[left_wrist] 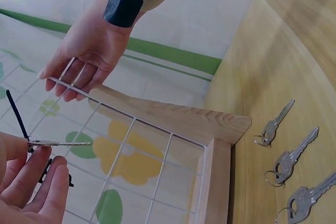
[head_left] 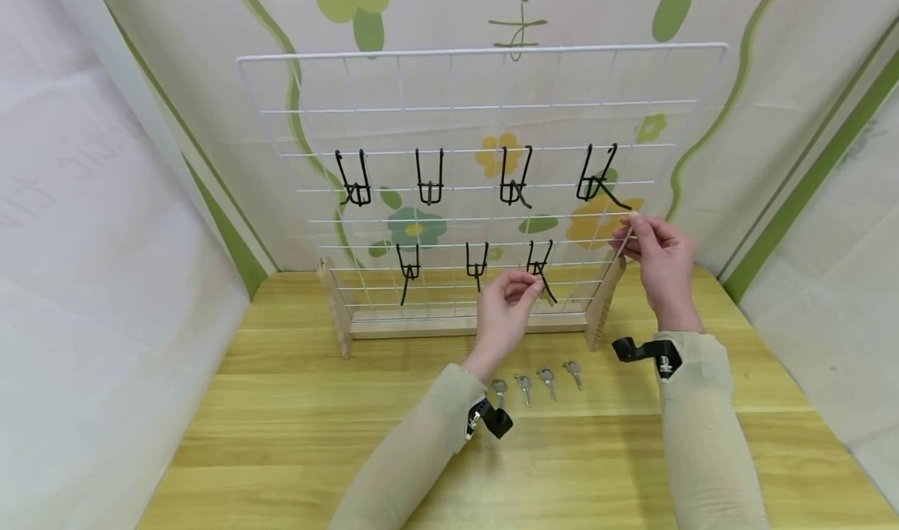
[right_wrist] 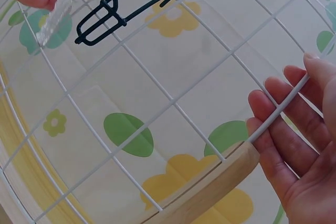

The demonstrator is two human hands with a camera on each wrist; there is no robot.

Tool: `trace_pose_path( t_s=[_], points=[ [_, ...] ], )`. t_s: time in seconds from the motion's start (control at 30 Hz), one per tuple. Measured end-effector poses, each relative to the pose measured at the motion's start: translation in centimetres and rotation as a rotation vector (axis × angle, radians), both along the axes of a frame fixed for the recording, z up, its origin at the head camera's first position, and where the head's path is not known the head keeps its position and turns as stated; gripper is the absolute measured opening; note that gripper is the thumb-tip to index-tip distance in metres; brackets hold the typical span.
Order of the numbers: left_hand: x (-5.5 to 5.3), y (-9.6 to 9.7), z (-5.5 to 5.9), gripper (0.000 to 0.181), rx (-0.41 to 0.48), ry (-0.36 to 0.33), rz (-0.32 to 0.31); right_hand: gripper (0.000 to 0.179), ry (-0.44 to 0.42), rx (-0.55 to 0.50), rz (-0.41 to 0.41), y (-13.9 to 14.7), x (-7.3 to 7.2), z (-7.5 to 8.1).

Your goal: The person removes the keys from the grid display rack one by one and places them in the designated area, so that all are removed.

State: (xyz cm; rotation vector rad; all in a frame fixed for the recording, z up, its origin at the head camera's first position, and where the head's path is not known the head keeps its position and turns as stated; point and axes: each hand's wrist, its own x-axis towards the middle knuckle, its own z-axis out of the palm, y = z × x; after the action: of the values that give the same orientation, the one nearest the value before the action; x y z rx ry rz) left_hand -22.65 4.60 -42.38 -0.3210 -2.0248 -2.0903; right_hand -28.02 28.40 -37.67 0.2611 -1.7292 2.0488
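Grid panel (head_left: 449, 108) ahead; tabletop (head_left: 281, 436) open.

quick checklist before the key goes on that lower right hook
1. Key held: ok. The left hand pinches a key at its head, blade sticking out sideways.
2. Key at hook: ok. It sits right by the lower right black hook; whether the key's hole is over the hook tip, cannot tell.
3. Rack steadied: ok. The right hand has its grip on the right edge wire of the white wire grid, above the wooden foot.
4. Hook empty: ok, nothing hangs on it.
5. Spare keys out of the way: ok. Four keys lie on the wooden table in front of the rack.
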Motion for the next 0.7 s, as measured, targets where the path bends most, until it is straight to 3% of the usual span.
trace_pose_path(
  t_s=[0.2, 0.7],
  points=[
    [1.2, -0.5, 0.3, 0.005, 0.004, 0.021, -0.077, 0.040, 0.004, -0.005, -0.002, 0.0, 0.1, 0.1],
    [3.6, -1.5, 1.0, 0.007, -0.040, 0.023, -0.197, 0.042, 0.004, 0.001, 0.001, -0.1, 0.1, 0.0]
  ],
)
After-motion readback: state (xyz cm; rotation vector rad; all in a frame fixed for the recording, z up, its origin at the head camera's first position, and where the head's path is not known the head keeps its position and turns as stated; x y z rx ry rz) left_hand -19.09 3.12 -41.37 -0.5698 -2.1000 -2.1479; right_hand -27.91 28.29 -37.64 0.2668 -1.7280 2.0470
